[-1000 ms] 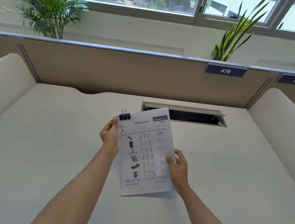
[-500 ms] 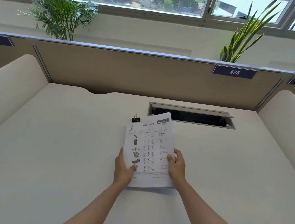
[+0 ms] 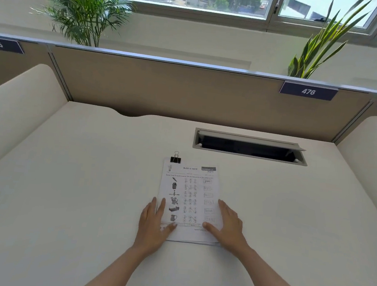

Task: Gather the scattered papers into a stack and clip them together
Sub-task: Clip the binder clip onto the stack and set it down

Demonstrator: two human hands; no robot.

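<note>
A stack of printed worksheets lies flat on the cream desk, straight in front of me. A black binder clip grips its top left corner, wire handles pointing away. My left hand rests palm down on the stack's lower left edge, fingers spread. My right hand lies flat on the lower right corner, thumb on the paper. Neither hand grips anything.
An open cable hatch is cut into the desk behind and right of the papers. A beige partition with a "476" label closes the back; padded side dividers stand at left and right.
The clipped stack was held tilted above the desk; both hands lowered it flat onto the surface. My left hand moved from the clip corner down to the lower left edge, and both hands opened.
</note>
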